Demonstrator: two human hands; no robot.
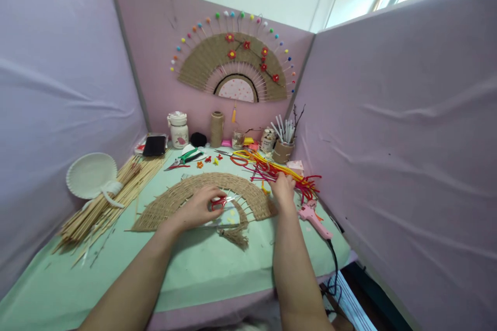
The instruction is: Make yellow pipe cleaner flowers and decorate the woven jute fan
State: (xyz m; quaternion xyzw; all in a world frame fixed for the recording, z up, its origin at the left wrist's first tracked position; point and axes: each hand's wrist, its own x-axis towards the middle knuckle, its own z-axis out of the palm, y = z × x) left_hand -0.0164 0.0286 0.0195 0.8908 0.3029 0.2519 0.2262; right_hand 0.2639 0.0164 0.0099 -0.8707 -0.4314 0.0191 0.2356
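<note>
A small pair of red-handled scissors (pixel 218 202) is held in my left hand (pixel 200 206), blades pointing right. Beneath them lies a half-round fan (pixel 161 208) woven from brown twine over thin ribs, with a pale panel (pixel 230 217) at its inner curve and a twine tassel (pixel 237 238) at the near side. My right hand (pixel 282 190) is at the bundle of red pipe cleaners (pixel 306 184), its fingers bent down and closed on them; the fingertips are partly hidden. Yellow pipe cleaners (pixel 267 161) lie just behind.
A pink glue gun (pixel 313 220) lies at the right, its cord dropping off the table. Green-handled pliers (pixel 190 156) and larger red-handled scissors (pixel 238 161) lie behind the fan. Bundled sticks (pixel 104 196) and a white dish (pixel 91 175) occupy the left. A finished fan (pixel 202 59) is pinned behind.
</note>
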